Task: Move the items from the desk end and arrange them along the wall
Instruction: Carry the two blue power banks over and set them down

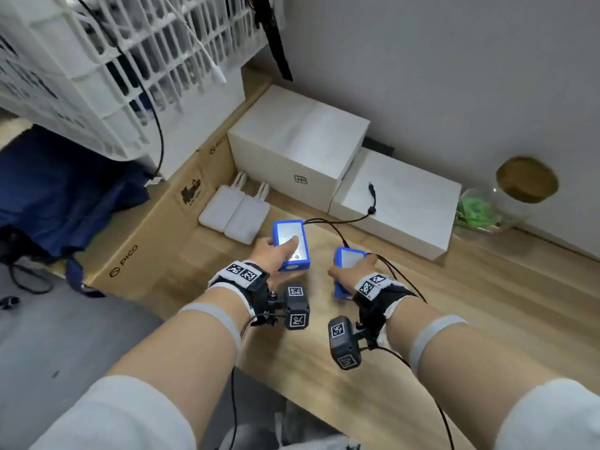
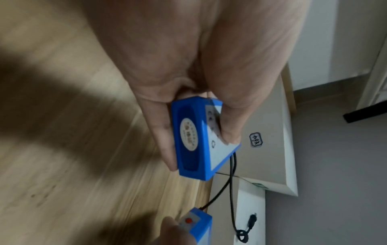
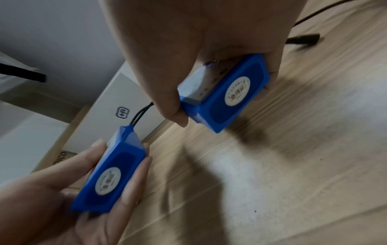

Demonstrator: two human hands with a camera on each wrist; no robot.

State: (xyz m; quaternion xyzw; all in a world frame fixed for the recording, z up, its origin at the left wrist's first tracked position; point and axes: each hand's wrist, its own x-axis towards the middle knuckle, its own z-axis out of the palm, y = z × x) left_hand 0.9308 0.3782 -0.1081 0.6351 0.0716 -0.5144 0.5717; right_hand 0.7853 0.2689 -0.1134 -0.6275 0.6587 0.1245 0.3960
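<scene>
The left hand grips a blue rectangular battery pack with a white label face, thumb across the label and fingers curled underneath, holding it just above the light wooden table. The right hand grips a second blue battery pack the same way, beside the first. Thin black cables run from the packs toward two white cardboard boxes standing against the grey wall.
</scene>
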